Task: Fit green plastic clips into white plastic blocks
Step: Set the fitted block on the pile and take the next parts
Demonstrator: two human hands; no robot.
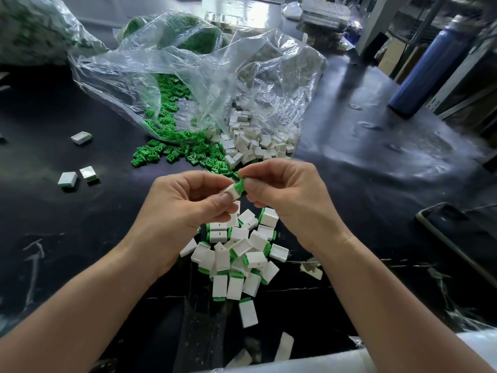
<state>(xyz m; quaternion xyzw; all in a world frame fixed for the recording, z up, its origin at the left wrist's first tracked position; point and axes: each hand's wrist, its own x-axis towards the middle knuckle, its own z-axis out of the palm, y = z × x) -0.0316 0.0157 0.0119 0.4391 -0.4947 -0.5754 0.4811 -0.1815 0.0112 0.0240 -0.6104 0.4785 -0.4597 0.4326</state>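
Observation:
My left hand (185,203) pinches a white plastic block (233,193) between thumb and fingers above the table's middle. My right hand (285,189) grips a green clip (240,186) whose end sits against the block's open side. Below my hands lies a pile of assembled blocks (236,254), white with green ends showing. Loose green clips (172,154) spill from a clear bag, and loose white blocks (252,146) lie beside them to the right.
The clear plastic bag (193,68) stands open at the back of the black table (363,168). Three assembled blocks (80,173) lie at the left. A blue bottle (427,71) stands at the right, a dark tray (457,232) by the right edge.

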